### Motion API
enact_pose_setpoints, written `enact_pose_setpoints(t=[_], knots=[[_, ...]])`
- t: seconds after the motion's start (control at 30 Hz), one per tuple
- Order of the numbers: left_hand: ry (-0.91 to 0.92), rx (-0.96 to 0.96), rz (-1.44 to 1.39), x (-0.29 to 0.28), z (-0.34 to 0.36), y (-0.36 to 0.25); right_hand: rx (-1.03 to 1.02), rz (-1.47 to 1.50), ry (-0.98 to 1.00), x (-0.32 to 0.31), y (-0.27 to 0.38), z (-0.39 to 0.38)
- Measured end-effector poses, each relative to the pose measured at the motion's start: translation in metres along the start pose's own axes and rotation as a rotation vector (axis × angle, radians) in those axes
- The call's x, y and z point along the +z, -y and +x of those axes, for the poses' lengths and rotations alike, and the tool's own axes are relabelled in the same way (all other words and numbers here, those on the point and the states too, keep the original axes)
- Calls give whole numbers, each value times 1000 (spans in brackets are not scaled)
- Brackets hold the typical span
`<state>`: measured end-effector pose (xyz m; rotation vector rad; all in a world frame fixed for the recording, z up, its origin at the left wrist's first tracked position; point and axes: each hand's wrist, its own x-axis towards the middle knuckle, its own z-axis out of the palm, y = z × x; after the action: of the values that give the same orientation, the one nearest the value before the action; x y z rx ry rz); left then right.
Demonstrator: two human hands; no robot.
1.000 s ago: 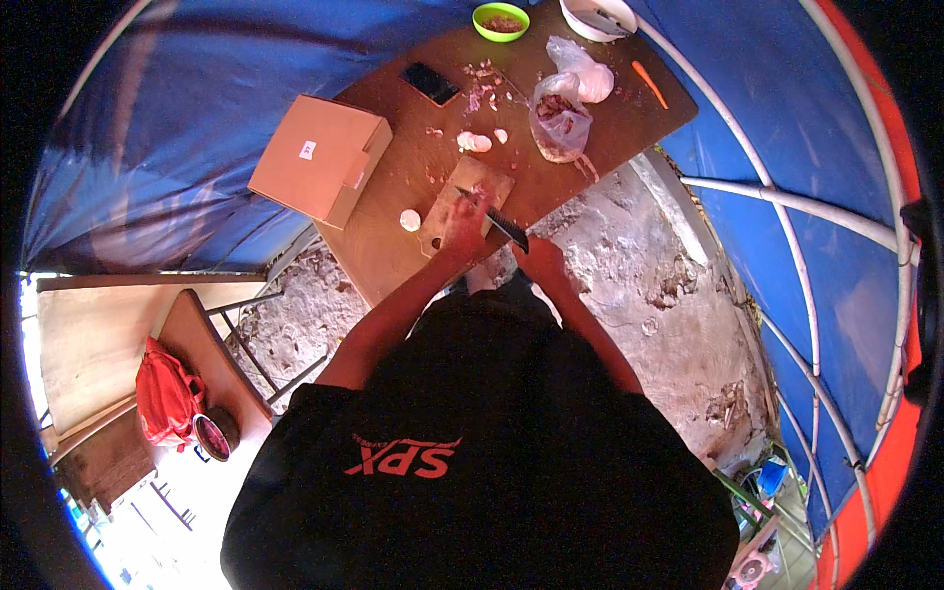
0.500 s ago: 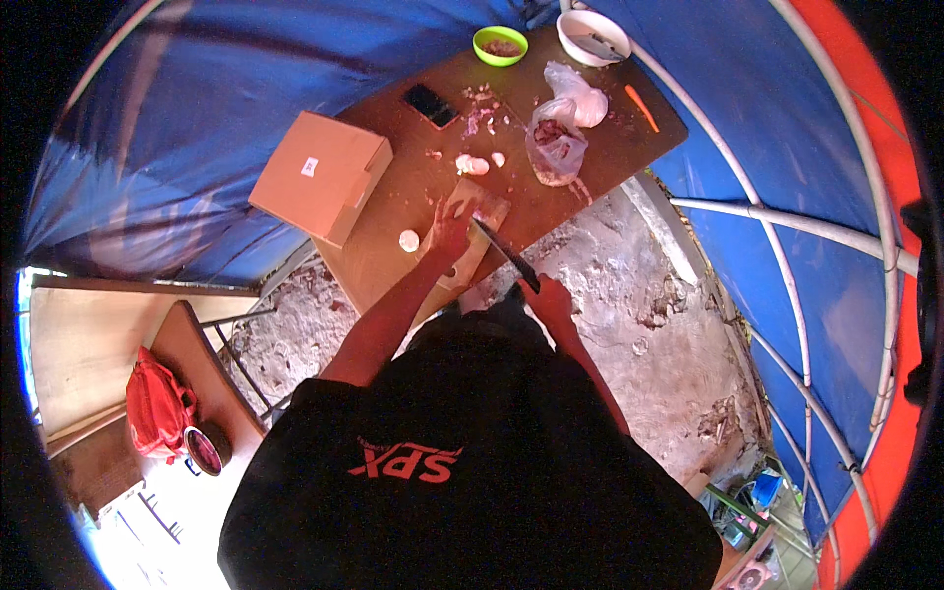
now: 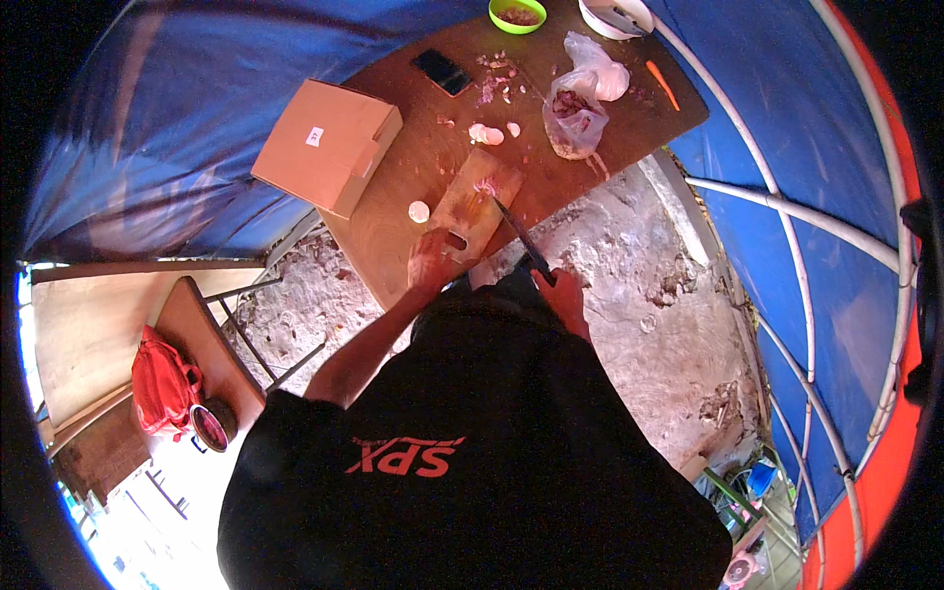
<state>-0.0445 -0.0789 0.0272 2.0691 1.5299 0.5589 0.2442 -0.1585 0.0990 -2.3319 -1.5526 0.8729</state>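
Observation:
My right hand grips the handle of a knife, its dark blade slanting toward the cutting board. The tip of the blade lies by a small heap of chopped purplish pieces on the wooden cutting board. My left hand is at the board's near left edge, beside its handle slot, fingers partly apart and holding nothing that I can see. Left of the board sits a round whitish piece. Several more pale pieces lie just beyond the board.
A closed cardboard box stands at left on the table. Farther back are a phone, purplish scraps, a green bowl and a white bowl. Plastic bags and an orange stick-like object lie right.
My left hand has drawn back from the middle of the board to its near left edge. The knife stays in my right hand, its tip by the chopped pieces. The view has shifted slightly.

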Motion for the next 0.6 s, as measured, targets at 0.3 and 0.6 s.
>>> enact_pose_setpoints(t=[0.3,0.6], knots=[[-150,-730,-78,20,42,-4,-30,95,49,10,-4,1],[-206,-943,-663,41,34,5,36,209,-21,-1,-5,-20]])
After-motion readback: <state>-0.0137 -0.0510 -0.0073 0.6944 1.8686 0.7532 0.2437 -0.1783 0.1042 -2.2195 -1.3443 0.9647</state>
